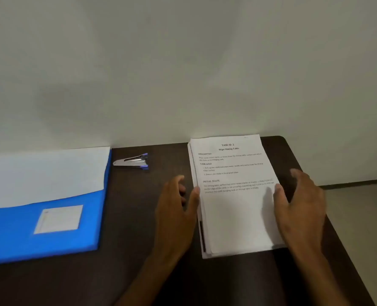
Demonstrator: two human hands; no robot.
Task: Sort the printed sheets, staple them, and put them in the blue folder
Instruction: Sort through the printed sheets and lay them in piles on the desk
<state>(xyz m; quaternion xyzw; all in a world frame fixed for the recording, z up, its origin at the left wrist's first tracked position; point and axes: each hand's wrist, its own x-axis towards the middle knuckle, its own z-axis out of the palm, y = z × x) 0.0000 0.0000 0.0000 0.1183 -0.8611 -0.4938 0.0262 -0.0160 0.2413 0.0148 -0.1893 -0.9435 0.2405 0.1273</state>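
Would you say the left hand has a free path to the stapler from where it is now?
Probably yes. The left hand rests at the left edge of the paper stack, and only bare dark table lies between it and the stapler further back.

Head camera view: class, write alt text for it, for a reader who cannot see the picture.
Two hands, left and right, flank a stack of printed sheets on a dark table, thumbs at its side edges. A stapler lies further left, beside an open blue folder.
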